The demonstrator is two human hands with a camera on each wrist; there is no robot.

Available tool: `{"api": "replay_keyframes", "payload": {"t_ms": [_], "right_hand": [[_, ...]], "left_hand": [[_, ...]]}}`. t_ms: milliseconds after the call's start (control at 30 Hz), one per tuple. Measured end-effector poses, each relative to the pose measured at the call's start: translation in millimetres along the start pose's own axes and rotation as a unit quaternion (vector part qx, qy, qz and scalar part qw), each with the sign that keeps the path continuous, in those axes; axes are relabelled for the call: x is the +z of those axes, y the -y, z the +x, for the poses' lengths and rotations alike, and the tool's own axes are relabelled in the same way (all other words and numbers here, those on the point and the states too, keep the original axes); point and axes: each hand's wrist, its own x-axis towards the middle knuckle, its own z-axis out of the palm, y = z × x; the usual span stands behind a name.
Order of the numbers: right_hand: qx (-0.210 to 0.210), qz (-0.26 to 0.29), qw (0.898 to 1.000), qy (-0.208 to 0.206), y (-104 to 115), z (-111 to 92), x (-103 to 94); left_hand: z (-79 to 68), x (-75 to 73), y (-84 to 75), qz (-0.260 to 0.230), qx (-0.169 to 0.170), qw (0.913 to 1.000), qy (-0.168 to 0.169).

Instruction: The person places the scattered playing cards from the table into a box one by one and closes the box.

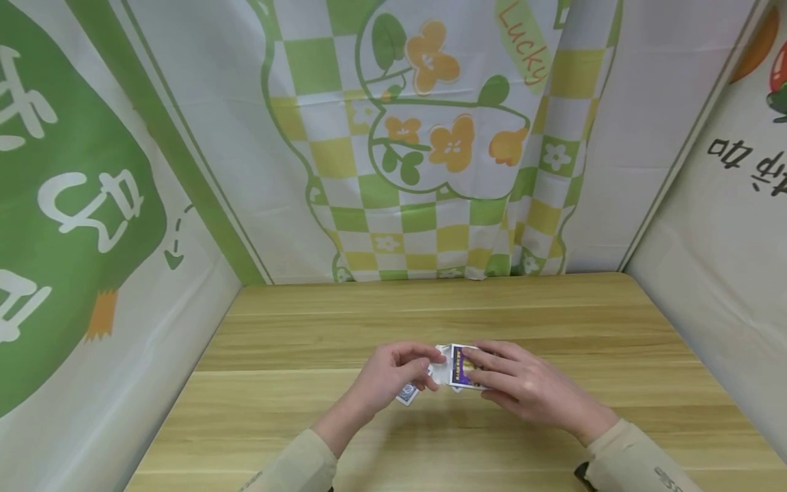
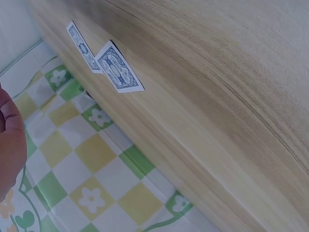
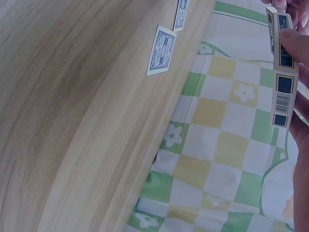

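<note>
My right hand [image 1: 516, 376] grips a small playing-card box [image 1: 462, 367], purple and yellow on its face, its fingers laid over that face. In the right wrist view a barcode shows on the side of the card box [image 3: 283, 96], with the thumb pressed on its narrow side. A white flap [image 1: 440, 370] stands out at the box's left end. My left hand [image 1: 396, 372] has bent fingertips right at this flap; I cannot tell whether they pinch it. Below the hands, a blue-backed playing card [image 1: 407, 393] lies on the table, close to another card [image 2: 83, 47].
The wood-grain table [image 1: 320, 328] runs back to a checked green, yellow and white curtain [image 1: 424, 225]. Printed fabric walls, a left wall [image 1: 203, 266] and a right wall [image 1: 695, 253], stand along both sides of it.
</note>
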Motion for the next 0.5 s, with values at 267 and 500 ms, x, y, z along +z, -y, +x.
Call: {"api": "replay_keyframes", "payload": {"t_ms": [267,500], "right_hand": [[-0.005,-0.002,1.0,-0.016,-3,-2,-1.6],[-0.009,-0.008,0.999,-0.033,-4,-4,-5.0]], "left_hand": [[5.6,-14.9,9.6,0.051,0.01,0.9934,-0.102],[16.0,-22.4,35.3,0.232,-0.026,0.9621,-0.14]]}}
